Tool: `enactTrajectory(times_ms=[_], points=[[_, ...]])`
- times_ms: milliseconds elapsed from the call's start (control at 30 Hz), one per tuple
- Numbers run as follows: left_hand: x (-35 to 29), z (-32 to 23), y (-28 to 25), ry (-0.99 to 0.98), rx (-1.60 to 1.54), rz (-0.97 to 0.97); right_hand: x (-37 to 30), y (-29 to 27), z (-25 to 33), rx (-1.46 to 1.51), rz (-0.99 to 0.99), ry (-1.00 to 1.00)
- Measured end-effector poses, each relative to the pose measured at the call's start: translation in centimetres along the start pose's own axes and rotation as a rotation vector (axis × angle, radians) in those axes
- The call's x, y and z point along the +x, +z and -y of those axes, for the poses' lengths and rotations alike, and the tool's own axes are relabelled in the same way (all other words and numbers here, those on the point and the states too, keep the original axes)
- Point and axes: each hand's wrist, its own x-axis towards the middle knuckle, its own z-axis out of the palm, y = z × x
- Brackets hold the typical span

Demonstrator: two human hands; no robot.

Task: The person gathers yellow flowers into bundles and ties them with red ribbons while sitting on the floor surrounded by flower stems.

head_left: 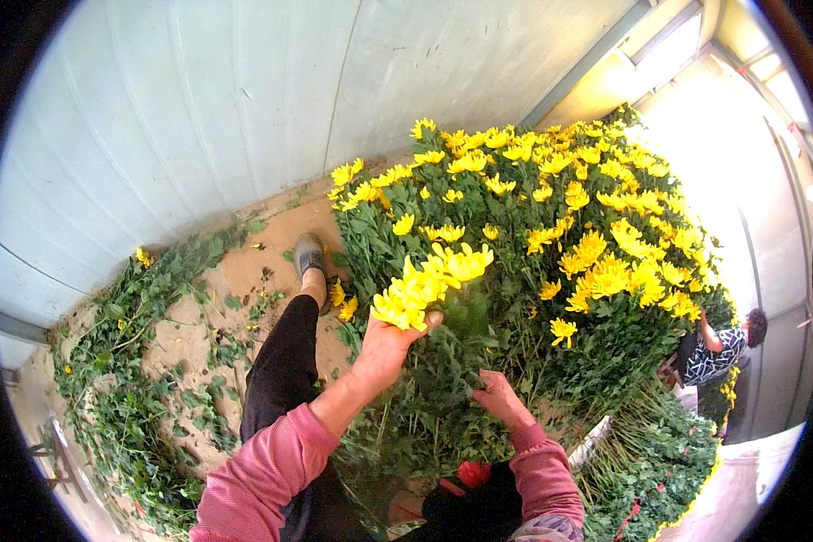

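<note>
Head view: the bunch of yellow flowers [429, 287] you are handling is at the near left edge of the flower heap [596, 226], which serves as landmark throughout. Its blooms sit close together in a slanting row, with leafy stems [456, 361] trailing below them.

Your left hand [388, 350] is closed around the bunch just beneath the blooms, thumb uppermost. Your right hand [504, 399], nearer to you than the heap's front edge, has its fingers curled at the leafy stems; you cannot tell whether they grip one. Both forearms wear pink sleeves [266, 470].

Left of the heap, your dark-trousered leg [285, 366] extends to a grey shoe [309, 255] on the brown floor [181, 339]. Loose yellow blooms [345, 305] lie between that shoe and the heap. Farther left, cut greenery [131, 388] is scattered along the base of a pale panelled wall [217, 108], which also runs behind the heap.

On the heap's near right side lies a pile of green stems [659, 452], their bare ends toward you. Just beyond the heap's right edge is another person [718, 350] in a dark patterned top. A red object [474, 473], too obscured to identify, shows near your lap, on the near side of the heap.
</note>
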Motion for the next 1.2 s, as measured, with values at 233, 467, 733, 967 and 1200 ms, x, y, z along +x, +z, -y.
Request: enactTrajectory(times_ms=[233,467,733,967,1200], points=[[-0.2,-0.6,0.3,-0.025,-0.095,-0.052,0.5,-0.5,3.4,0.001,0.125,0.202],[0.4,0.4,0.3,0.002,0.119,0.010,1.1,-1.5,-3.0,0.269,-0.210,0.192],[0.9,-0.4,0.1,-0.015,-0.206,-0.191,0.5,-0.6,-1.1,0.052,-0.008,0.187],[0.9,-1.8,-0.2,-0.224,-0.305,-0.314,-0.3,1.2,1.8,0.281,0.081,0.178],[0.3,4.4,-0.7,-0.514,-0.231,-0.072,0.0,2.6,4.5,0.437,-0.095,0.126]])
